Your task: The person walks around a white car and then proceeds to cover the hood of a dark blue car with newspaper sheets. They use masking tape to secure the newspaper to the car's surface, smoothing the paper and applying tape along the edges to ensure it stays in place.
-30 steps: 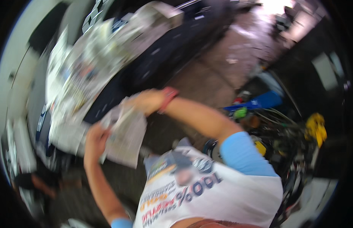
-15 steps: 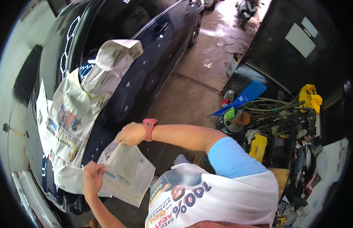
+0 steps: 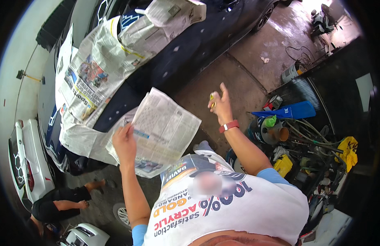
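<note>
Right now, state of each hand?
Left hand: closed, pinching a newspaper sheet by its edge.
Right hand: partly curled, holding a small yellow item, one finger extended.

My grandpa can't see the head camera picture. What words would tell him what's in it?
A person's left hand holds newspaper beside a dark car partly covered with more newspaper. The right hand, apart from the held newspaper, grips something small and yellow. A white car stands at left.
</note>
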`<action>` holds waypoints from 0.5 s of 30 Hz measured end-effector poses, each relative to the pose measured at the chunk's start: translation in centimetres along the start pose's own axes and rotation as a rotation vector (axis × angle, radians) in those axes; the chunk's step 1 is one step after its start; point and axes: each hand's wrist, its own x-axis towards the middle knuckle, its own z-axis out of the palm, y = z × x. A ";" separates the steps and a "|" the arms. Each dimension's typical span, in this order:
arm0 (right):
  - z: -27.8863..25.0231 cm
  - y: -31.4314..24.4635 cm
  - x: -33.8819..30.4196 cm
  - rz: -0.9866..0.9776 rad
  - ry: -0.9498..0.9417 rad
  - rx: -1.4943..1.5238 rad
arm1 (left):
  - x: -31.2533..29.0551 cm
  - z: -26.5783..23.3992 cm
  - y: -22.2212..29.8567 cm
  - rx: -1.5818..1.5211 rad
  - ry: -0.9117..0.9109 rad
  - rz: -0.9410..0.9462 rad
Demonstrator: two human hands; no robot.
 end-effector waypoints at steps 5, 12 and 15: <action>3.9 -10.2 -3.8 -0.902 -0.241 -0.665 | 2.5 6.2 6.5 0.143 -0.193 0.281; 5.5 -14.0 0.4 -1.073 -0.376 -1.039 | 9.7 9.2 11.8 0.158 -0.306 0.466; 3.8 -15.1 2.8 -1.062 -0.280 -1.089 | 12.1 12.0 12.1 0.066 -0.342 0.489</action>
